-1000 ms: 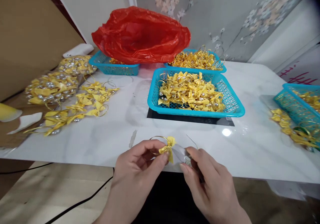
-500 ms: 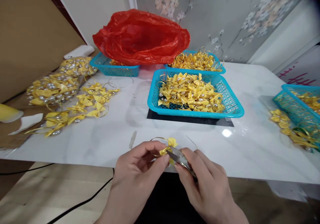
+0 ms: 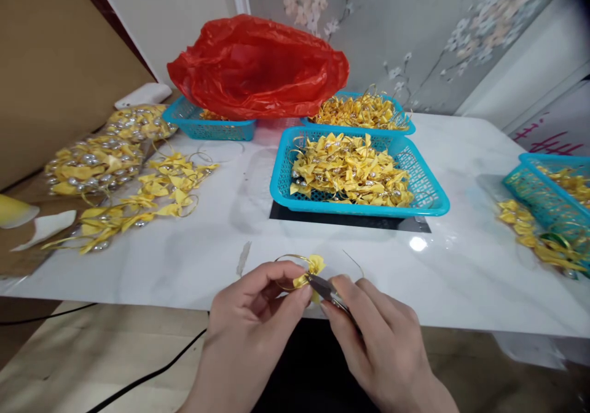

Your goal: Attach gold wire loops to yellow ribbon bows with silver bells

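Note:
Between thumb and fingers, my left hand pinches a small yellow ribbon flower with a curved gold wire loop at its left. My right hand is wrapped round a pair of pliers, most of whose handles are hidden in the palm. The jaws look closed, and their tip touches the middle of the flower by my left fingertips. Both hands are above the front edge of the white table. A thin wire shows just beyond my right fingers.
A blue basket full of yellow flowers stands ahead. Behind it are another blue basket and a red plastic bag over a third. Flower strands and bagged pearl flowers lie left. Another basket is at right.
The plier jaws, parted half a second ago, have come together at the flower. Both hands have stayed nearly in place.

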Available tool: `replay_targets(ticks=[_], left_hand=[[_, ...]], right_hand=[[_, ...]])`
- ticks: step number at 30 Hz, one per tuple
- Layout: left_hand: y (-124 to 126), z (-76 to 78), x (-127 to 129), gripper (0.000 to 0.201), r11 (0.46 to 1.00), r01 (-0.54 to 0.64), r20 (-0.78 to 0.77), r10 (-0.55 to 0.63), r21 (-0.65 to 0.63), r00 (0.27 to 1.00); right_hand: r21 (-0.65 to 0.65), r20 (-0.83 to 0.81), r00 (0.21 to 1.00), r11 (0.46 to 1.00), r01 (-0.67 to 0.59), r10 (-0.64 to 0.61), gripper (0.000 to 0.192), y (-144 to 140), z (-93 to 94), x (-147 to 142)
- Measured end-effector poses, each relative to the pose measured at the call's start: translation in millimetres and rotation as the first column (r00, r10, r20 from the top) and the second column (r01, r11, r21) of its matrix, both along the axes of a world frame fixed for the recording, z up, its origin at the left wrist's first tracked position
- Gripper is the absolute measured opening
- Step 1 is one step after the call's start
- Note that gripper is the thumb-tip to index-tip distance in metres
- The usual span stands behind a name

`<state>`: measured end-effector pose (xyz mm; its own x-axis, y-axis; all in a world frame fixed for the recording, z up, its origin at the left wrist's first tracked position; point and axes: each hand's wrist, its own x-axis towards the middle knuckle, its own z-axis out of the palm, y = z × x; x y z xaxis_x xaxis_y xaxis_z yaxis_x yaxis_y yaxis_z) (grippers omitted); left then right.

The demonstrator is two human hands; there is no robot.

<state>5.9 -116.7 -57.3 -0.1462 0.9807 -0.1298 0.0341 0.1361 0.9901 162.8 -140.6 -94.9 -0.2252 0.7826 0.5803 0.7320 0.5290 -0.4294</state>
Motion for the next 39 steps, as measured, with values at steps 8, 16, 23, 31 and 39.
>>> replay_targets(ticks=[8, 16, 23, 31, 39], left_hand=[[0, 1.1, 0, 0.01, 1.0, 0.011, -0.004, -0.011, -0.018, 1.0], [-5, 0.4, -3, 0.024, 0.991, 0.133, -0.034, -0.132, 0.028, 0.991], [-12, 6.8, -2, 0.038, 0.984, 0.168, -0.047, -0.166, 0.05, 0.985], [-1, 9.7, -23, 0.029, 0.936, 0.35, 0.122, -0.344, -0.03, 0.931], [-16, 18.4, -16, 0.032, 0.833, 0.503, 0.562, -0.309, -0.229, 0.767]], right_hand=[[-0.081, -0.22, 0.971, 0.993, 0.082, -0.098, 0.012, -9, 3.3, 4], [-0.456, -0.613, 0.771, 0.874, -0.168, -0.172, 0.025, 2, 16.4, 17], [-0.581, -0.679, 0.721, 0.704, -0.408, -0.142, 0.018, 18, 37.8, 11], [-0.474, -0.704, 0.698, 0.819, -0.324, -0.131, 0.019, 8, 34.8, 7], [-0.102, -0.636, 0.757, 0.956, -0.275, 0.15, 0.02, -2, 21.2, 8]])
